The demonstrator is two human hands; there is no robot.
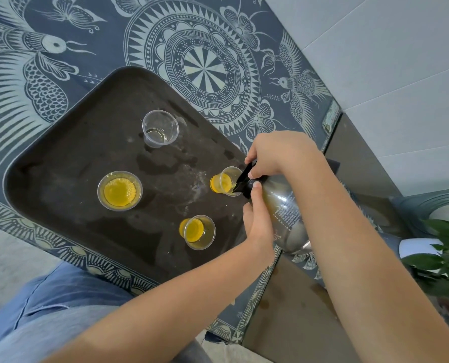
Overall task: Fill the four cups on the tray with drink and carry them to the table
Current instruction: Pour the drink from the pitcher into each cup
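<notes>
A dark tray point(69, 163) lies on a patterned blue cloth and carries clear plastic cups. The far cup point(160, 132) holds only a trace of liquid. Yellow drink fills the left cup point(119, 191) and the near cup point(197, 231). A tilted clear bottle point(283, 213) with a black spout pours yellow drink into the right cup point(224, 181). My right hand point(273, 153) grips the bottle's black top. My left hand point(257, 218) holds the bottle's body from below, thumb on its neck.
The patterned cloth point(205, 61) covers the surface around the tray. A bare brown counter strip point(296, 310) runs at the right. A green potted plant point(443, 252) stands at the far right, and pale wall tiles point(388, 61) are behind.
</notes>
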